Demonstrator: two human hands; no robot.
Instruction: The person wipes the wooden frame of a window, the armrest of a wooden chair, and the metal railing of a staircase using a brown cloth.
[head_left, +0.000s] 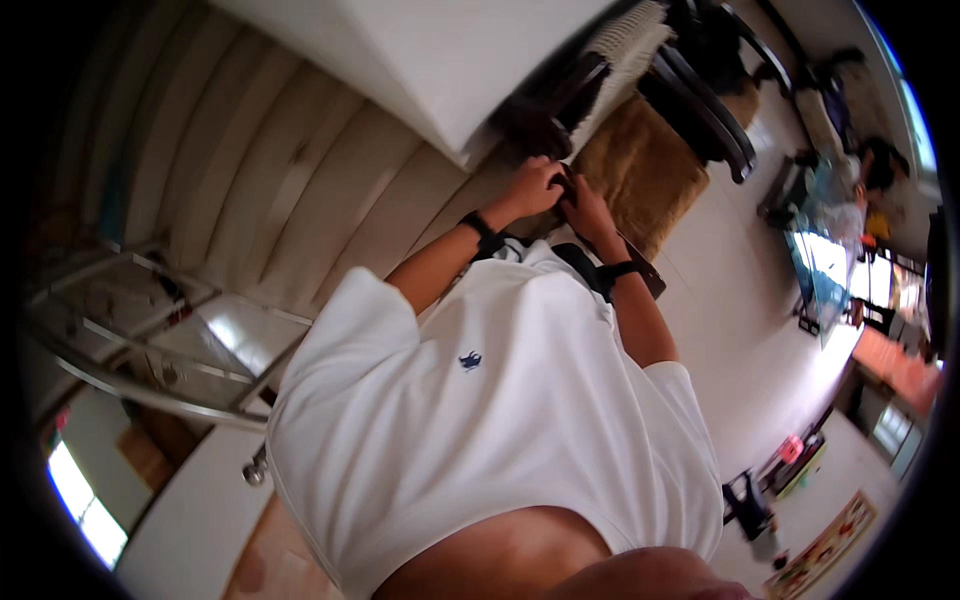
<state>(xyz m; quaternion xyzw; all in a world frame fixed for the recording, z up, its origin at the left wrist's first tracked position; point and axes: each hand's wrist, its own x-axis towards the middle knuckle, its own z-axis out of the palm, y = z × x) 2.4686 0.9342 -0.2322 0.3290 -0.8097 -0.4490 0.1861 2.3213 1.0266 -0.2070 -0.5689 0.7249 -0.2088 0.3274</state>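
The left hand [533,188] and right hand [590,212] are occupying the one-o'clock position, close together, with a small dark item [567,183] showing between them. Both hands are presenting bent fingers; whether they are gripping the item cannot be determined. A brown plush cover [648,165] is lying toward two o'clock, near the right hand, with a dark wooden armrest [728,145] overlapping it. Beige stairs [300,170] are extending across ten o'clock.

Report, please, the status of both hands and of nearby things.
Left hand, right hand close together. Dark object between them, grip and kind unclear. Brown mat ahead, toward the right.
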